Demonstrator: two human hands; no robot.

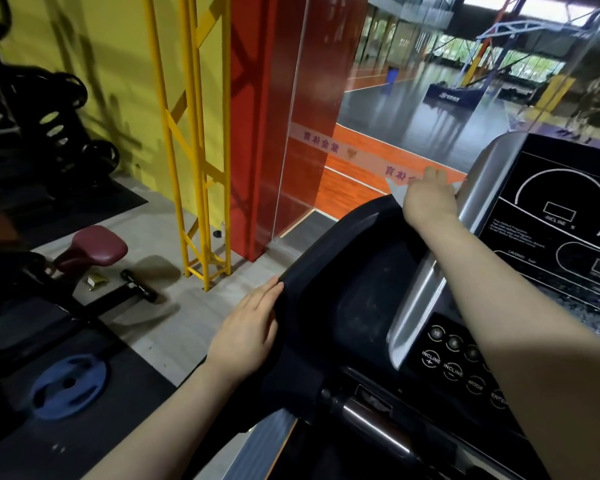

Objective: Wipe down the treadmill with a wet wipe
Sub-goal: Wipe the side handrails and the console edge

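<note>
The treadmill's console fills the right half: a black side tray (347, 289), a silver trim strip (420, 296) and a dark display panel (565, 216) with round buttons below. My right hand (430, 199) reaches to the far top corner of the tray, pressing a pale wet wipe (397, 192) whose corners stick out beside the fingers. My left hand (248, 336) lies flat, fingers together, against the tray's outer left edge, holding nothing.
A glass wall (326, 116) stands just beyond the console, with a sports court behind it. A yellow metal frame (194, 150) and red pillar (257, 133) rise on the left. On the floor lie a blue weight plate (68, 386) and a maroon padded seat (97, 247).
</note>
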